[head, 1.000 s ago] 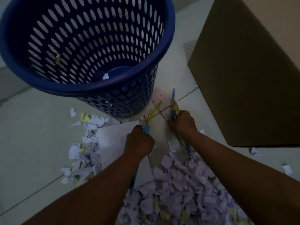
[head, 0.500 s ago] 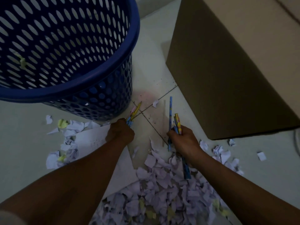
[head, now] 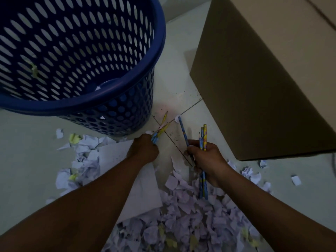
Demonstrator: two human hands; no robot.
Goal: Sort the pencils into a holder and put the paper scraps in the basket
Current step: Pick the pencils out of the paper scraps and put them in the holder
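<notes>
Nearest to the person, the big drift of paper scraps (head: 190, 220) covers the floor (head: 27, 160) at the near right, with a flat sheet of paper (head: 141, 193) lying under the left forearm and a smaller scatter of scraps off to the near left; almost none of it is in the basket yet, so the scrap half of the job looks barely begun.

A little farther, the right hand (head: 207, 159) has its fingers curled around a loose bundle of blue and yellow pencils (head: 203, 140); one blue pencil (head: 182, 131) splays out to the left of the rest and seems only lightly pinched, so I'd say it could slide free and drop back among the scraps, where it would be hard to spot in this dim light.

The left hand (head: 143, 151) is clenched on a second small bunch of pencils (head: 161, 130), their ends crossing and fanning toward the basket; a fan like that may catch on a rim or shed one when tipped.

Beyond the hands stands the blue perforated basket (head: 156, 57), to the far left, with a scrap or two inside; the cardboard box (head: 263, 84) sits far right.

No pencil holder is visible; with both hands full, the risk is pencils being dropped into the basket by mistake, or small scraps slipping out through its holes.
</notes>
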